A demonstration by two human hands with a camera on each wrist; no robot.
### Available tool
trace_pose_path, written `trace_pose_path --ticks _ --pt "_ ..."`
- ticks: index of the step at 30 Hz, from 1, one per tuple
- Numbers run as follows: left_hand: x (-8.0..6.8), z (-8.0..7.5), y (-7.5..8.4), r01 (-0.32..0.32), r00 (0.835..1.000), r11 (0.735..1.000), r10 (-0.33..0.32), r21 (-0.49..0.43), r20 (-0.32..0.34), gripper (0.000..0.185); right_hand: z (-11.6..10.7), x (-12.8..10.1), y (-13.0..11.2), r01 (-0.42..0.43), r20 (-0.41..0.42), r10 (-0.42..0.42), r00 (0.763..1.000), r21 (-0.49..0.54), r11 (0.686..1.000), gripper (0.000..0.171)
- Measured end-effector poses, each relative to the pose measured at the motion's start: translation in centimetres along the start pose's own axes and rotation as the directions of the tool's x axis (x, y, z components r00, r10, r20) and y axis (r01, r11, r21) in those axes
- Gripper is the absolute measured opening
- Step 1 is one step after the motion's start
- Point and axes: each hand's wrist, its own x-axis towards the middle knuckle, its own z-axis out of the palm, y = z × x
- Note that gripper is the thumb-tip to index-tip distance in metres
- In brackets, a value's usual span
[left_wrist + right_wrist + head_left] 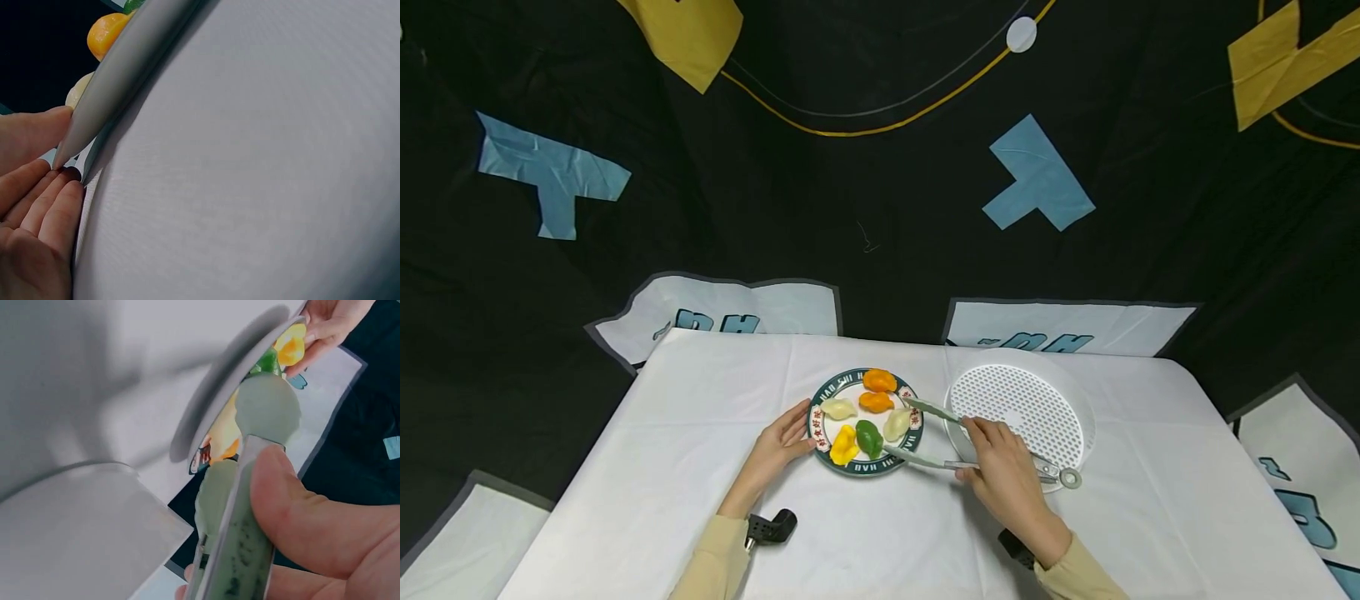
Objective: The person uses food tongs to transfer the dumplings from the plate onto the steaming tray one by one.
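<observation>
My left hand (778, 446) holds a round plate with a green patterned rim (827, 390), its thumb over the edge and its fingers under it. On the plate lie several dumpling-shaped pieces: two orange ones (878, 380), a yellow one (844, 446), a green one (869, 438) and two cream ones (838, 408). In my right hand (1006, 471) is a pair of tongs (925, 459) with pale green tips. The tongs are spread, their tips over the plate's right side, on either side of the right-hand cream dumpling (897, 424).
Right of the plate stands a round white basket with a perforated base (1015, 404), partly beneath the tongs and right hand. A white cloth (857, 542) covers the table. Behind it hangs a black backdrop (865, 217) with blue and yellow tape.
</observation>
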Motion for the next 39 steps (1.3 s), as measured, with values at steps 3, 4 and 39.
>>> trace_pose_path --ticks 3,4,39 --pt "0.0 0.0 -0.1 -0.048 0.999 0.999 0.048 0.008 -0.003 0.069 -0.1 0.3 0.0 0.001 0.008 -0.001 1.0 -0.01 1.0 0.07" --pt "0.0 0.0 -0.1 -0.057 0.998 0.998 0.057 0.007 -0.004 0.069 -0.1 0.4 -0.1 0.002 0.013 -0.002 1.0 -0.011 1.0 0.069" --pt "-0.1 0.3 0.3 0.033 0.999 0.999 -0.033 0.003 -0.021 0.067 -0.1 1.7 1.6 0.106 -0.144 -0.085 0.986 0.148 0.983 0.048"
